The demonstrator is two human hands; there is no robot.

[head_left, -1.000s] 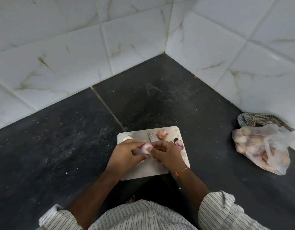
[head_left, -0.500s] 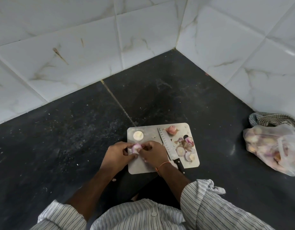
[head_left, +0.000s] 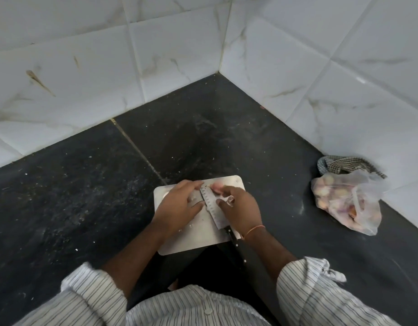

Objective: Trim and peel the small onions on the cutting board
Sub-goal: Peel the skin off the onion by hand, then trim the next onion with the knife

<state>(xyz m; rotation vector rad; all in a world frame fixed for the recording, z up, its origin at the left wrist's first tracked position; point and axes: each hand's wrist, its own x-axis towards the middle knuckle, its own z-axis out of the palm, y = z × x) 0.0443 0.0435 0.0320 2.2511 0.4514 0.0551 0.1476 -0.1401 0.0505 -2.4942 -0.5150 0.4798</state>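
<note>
Steel: the pale metal cutting board [head_left: 194, 241] lies on a black stone floor [head_left: 62, 196] in a corner of white tiled walls [head_left: 85, 74], just in front of the seated person
Knife: it [head_left: 211, 205] lies flat on the board between the two hands, blade pointing away, black handle over the near edge; neither hand holds it, likely parked while the fingers peel
Left hand: it [head_left: 179, 205] reaches across the far left of the board with fingers stretched out toward the blade tip; whether it holds anything underneath I cannot tell
Right hand: it [head_left: 241, 208] pinches a curl of pale onion skin [head_left: 229, 200] between thumb and fingers, probably carrying it to the scrap side
Onion: a pinkish one [head_left: 217, 186] sits at the board's far edge, just beyond the right fingertips; others are hidden by the hands
Bag: a clear plastic bag [head_left: 344, 203] of small onions rests well to the right by the wall, a checked cloth [head_left: 344, 164] behind it
</note>
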